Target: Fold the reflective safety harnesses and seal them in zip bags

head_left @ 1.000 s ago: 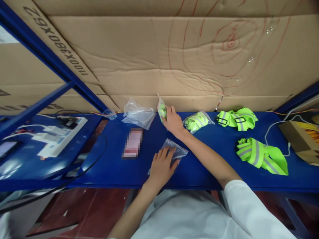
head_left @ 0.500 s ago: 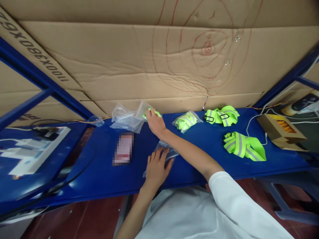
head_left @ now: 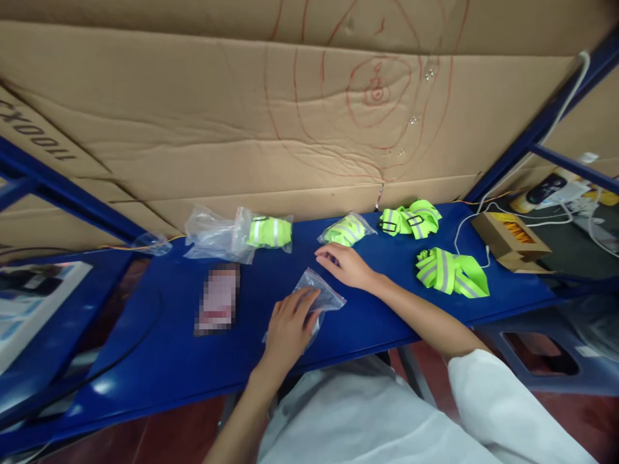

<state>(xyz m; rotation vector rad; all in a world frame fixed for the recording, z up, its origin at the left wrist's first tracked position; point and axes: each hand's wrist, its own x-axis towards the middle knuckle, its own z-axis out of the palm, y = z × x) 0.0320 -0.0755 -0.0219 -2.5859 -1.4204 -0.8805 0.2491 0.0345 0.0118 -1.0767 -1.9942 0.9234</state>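
Note:
My left hand [head_left: 290,325] lies over an empty clear zip bag [head_left: 322,293] on the blue table, fingers stretched out and pressing on it. Just short of a bagged neon-yellow reflective strap [head_left: 349,231], my right hand [head_left: 347,265] is held with loosely bent fingers and nothing in them. Another strap packed in a clear bag [head_left: 269,232] lies at the back left, beside a pile of empty clear bags [head_left: 213,235]. Two unbagged reflective straps are to the right: one with black buckles [head_left: 411,219] at the back, a folded one [head_left: 452,272] nearer.
A blurred-out phone-like object [head_left: 217,299] lies left of my left hand. An open cardboard box [head_left: 512,238] and a white cable [head_left: 459,238] are at the right end of the blue table [head_left: 159,348]. A cardboard sheet [head_left: 193,116] stands behind.
My right hand has let go of the bagged strap at the back left and moved right, towards the middle. My left hand stays on the clear bag. The view has shifted right.

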